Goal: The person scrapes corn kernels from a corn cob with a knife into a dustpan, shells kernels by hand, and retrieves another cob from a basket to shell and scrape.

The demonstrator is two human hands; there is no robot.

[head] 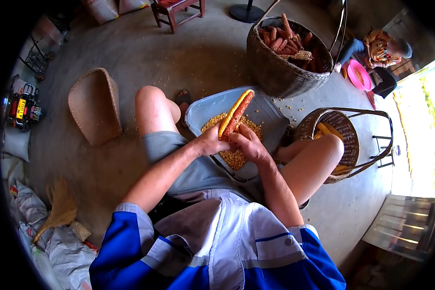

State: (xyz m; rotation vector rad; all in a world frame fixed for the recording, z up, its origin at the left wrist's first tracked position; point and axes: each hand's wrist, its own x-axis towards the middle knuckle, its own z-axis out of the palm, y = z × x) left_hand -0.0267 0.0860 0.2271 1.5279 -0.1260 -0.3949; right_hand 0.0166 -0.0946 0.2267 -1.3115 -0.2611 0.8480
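Note:
Between my knees stands a grey-blue plastic scoop-shaped tray [199, 110] with loose yellow corn kernels [233, 159] in it. Above it my left hand [212, 141] grips the lower end of a corn cob [239, 112], which tilts up and to the right. Part of the cob is bare and reddish, and rows of yellow kernels remain along its left edge. My right hand [250, 143] touches the cob's lower end, its thumb and fingers bent against it. Some fingertips are hidden.
A wicker basket [286, 79] of reddish cobs stands beyond the tray; another basket [353, 145] with yellow corn is beside my right knee. A woven scoop [96, 108] lies left. At upper right a person [378, 47] sits by a pink basin [359, 74]. Sacks [65, 250] lie lower left.

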